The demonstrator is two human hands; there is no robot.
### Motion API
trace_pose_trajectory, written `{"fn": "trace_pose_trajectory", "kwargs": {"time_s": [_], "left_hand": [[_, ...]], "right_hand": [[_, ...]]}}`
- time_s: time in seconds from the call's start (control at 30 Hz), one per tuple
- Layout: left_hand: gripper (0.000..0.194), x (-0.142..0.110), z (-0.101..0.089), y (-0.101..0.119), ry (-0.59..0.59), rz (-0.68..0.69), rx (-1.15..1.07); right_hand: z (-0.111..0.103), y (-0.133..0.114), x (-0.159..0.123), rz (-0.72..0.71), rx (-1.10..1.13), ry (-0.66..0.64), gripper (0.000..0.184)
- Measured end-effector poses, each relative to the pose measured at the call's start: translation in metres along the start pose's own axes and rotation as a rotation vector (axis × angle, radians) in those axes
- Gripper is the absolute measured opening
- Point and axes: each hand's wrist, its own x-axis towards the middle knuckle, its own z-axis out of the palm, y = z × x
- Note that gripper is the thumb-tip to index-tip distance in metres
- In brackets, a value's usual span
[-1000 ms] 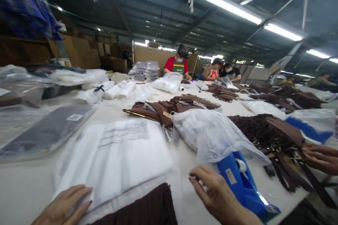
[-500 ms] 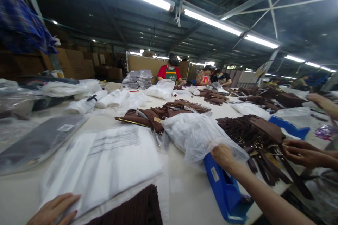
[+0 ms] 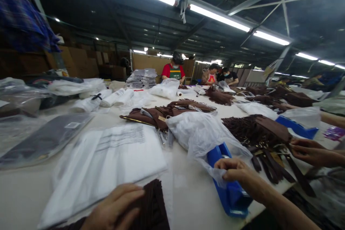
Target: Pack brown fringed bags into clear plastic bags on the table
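Observation:
My right hand (image 3: 238, 173) pinches a corner of a crumpled clear plastic bag (image 3: 194, 133), pulled over a blue tape dispenser (image 3: 229, 201) near the table's right edge. At the bottom of the view, my left hand (image 3: 115, 206) lies over a dark brown fringed piece (image 3: 155, 205), its fingers stretched out to the right. The lower part of this hand is cut off by the frame. Just beyond it sits a stack of white plastic bags (image 3: 115, 158) with printed lines. Brown bags with gold zips (image 3: 151, 116) lie behind the crumpled bag.
At the right, another person's hands (image 3: 309, 151) handle brown fringed bags (image 3: 261, 129) with straps. A second blue dispenser (image 3: 296, 127) stands behind them. A grey item in plastic (image 3: 51, 138) lies at left. Co-workers (image 3: 174, 70) stand across the table.
My right hand has drawn the plastic bag's corner toward me over the blue dispenser. My left hand has moved right, from the white bags' edge to the brown fringed piece.

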Motion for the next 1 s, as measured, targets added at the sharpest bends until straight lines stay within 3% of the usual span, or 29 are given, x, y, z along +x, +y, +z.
{"fn": "trace_pose_trajectory", "kwargs": {"time_s": [0.1, 0.17, 0.23, 0.3, 0.47, 0.53, 0.63, 0.83, 1.0], "left_hand": [[0.040, 0.039, 0.029, 0.066, -0.086, -0.050, -0.342], [0.049, 0.055, 0.048, 0.090, -0.163, -0.201, -0.510], [0.036, 0.062, 0.063, 0.100, -0.199, -0.359, -0.615], [0.021, 0.062, 0.069, 0.103, -0.200, -0.456, -0.709], [0.021, 0.050, 0.059, 0.097, -0.301, -0.705, -0.947], [0.022, 0.043, 0.054, 0.094, -0.282, -0.675, -0.935], [0.027, 0.031, 0.051, 0.091, -0.233, -0.620, -0.874], [0.042, 0.012, 0.051, 0.083, -0.215, -0.705, -0.843], [0.046, 0.011, 0.043, 0.080, -0.137, -0.796, -0.865]], "right_hand": [[0.021, -0.005, -0.015, 0.061, 0.222, -0.147, 0.008], [0.034, -0.004, -0.020, 0.079, 0.273, -0.209, 0.009], [0.045, -0.002, -0.023, 0.059, 0.293, -0.251, 0.009], [0.053, 0.000, -0.024, 0.029, 0.292, -0.265, 0.007], [0.079, -0.002, -0.019, 0.031, 0.525, -0.248, 0.010], [0.093, -0.004, -0.017, 0.035, 0.627, -0.286, 0.024], [0.112, -0.004, -0.013, 0.080, 0.599, -0.312, 0.037], [0.132, 0.005, -0.006, 0.091, 0.580, -0.249, 0.027], [0.137, 0.006, -0.006, 0.123, 0.593, -0.317, 0.029]]}}
